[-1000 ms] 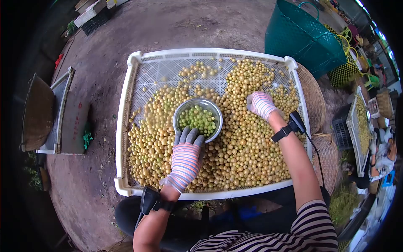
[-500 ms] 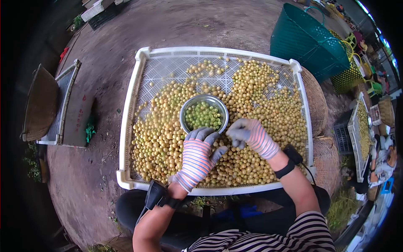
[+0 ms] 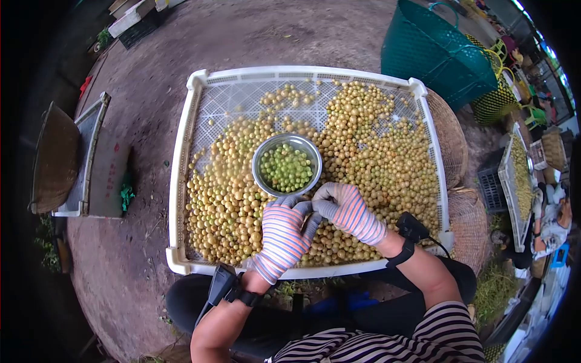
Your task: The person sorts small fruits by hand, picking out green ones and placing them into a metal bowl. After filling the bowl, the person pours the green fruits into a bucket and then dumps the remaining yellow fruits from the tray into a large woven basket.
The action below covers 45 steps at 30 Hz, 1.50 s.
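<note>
A white mesh tray lies before me, spread with small round yellow-brown fruits. On them stands a metal bowl with small green fruits inside. Just below the bowl, my left hand, in a striped glove with grey fingers, is closed with its fingertips bent together. My right hand, gloved alike, meets it from the right, also in a pinch. The fingertips of both hands touch or nearly touch. Whatever lies between them is hidden.
Wicker baskets stand against the tray's right side. A green woven basket is at the upper right. Farther right, another fruit tray and a person show. At left stands a box with a framed screen.
My right hand has moved left and down to meet my left hand, which has shifted only a little. The view has shifted slightly.
</note>
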Available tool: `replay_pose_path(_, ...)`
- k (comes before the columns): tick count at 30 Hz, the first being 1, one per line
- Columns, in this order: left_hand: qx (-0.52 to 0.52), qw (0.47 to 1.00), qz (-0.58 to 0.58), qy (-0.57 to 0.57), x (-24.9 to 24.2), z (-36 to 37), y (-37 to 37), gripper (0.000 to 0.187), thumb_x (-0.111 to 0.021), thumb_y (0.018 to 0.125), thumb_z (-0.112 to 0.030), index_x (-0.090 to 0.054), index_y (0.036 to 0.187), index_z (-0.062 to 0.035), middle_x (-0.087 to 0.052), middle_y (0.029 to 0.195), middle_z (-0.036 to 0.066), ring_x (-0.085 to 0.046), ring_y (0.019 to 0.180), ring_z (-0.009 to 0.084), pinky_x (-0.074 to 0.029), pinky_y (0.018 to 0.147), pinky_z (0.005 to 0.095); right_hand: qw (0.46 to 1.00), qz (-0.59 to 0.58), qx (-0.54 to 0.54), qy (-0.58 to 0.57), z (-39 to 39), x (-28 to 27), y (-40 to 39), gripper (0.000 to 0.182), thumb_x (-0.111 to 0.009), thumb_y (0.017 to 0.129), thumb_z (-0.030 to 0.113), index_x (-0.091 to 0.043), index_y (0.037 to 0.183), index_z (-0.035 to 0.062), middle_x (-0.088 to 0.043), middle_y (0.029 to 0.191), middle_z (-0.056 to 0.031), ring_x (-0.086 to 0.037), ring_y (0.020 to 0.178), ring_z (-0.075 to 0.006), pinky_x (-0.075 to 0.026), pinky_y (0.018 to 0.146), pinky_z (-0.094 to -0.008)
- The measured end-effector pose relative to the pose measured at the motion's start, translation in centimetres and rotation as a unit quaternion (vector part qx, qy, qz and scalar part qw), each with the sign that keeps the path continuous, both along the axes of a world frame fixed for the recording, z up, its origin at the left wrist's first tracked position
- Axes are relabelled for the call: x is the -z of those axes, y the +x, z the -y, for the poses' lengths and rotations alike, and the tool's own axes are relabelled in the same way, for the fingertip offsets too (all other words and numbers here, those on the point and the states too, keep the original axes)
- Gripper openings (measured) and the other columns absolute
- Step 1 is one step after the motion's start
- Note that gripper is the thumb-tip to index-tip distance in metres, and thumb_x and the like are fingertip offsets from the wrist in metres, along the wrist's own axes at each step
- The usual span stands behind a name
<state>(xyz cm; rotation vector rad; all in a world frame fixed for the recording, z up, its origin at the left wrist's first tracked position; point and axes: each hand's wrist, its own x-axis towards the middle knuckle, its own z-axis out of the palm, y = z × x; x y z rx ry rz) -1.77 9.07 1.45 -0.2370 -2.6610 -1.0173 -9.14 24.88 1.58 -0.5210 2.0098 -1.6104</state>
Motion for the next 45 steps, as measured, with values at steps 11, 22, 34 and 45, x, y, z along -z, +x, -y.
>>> replay_pose_path(11,-0.064,0.998,0.002,-0.022,-1.0,0.8,-0.7,0.023,-0.072,0.074,-0.015,-0.069,0.096,-0.0065,-0.067,0.094,0.014,-0.062,0.086,0.0359,-0.047,0.078,0.0443,0.991,-0.042,0.091,-0.087,2.2,1.6,0.6,0.005,-0.063,0.085,0.004,-0.064,0.083,-0.0005,-0.064,0.072,-0.0048,-0.053,0.062,-0.0084,-0.045,0.059,-0.0249)
replay_pose_path(22,-0.125,0.991,-0.025,-0.029,0.5,2.7,-2.1,0.016,-0.076,0.076,-0.019,-0.071,0.084,-0.0068,-0.068,0.084,0.011,-0.065,0.076,0.0311,-0.050,0.071,0.0408,0.996,-0.019,-0.087,0.012,0.0,-1.6,-0.7,0.009,-0.066,0.082,0.010,-0.061,0.085,0.0036,-0.060,0.065,-0.0044,-0.059,0.057,-0.0149,-0.049,0.057,-0.0276)
replay_pose_path(34,-0.159,0.987,0.020,-0.011,1.9,4.0,-2.5,0.034,-0.076,0.074,-0.012,-0.068,0.107,-0.0077,-0.068,0.099,0.014,-0.063,0.090,0.0325,-0.050,0.081,0.0426,0.925,-0.290,-0.076,0.235,-2.7,0.8,-4.1,0.026,-0.069,0.082,0.017,-0.068,0.108,0.0097,-0.067,0.094,-0.0144,-0.065,0.082,-0.0308,-0.055,0.076,-0.0399)
replay_pose_path(45,-0.133,0.991,-0.014,0.003,1.4,3.3,-2.5,0.028,-0.072,0.076,-0.007,-0.068,0.104,-0.0056,-0.067,0.099,0.015,-0.065,0.085,0.0327,-0.052,0.078,0.0403,0.736,-0.380,-0.070,0.556,0.6,6.9,-19.2,0.017,-0.064,0.082,0.017,-0.071,0.087,0.0015,-0.068,0.085,-0.0230,-0.066,0.077,-0.0408,-0.054,0.070,-0.0483)
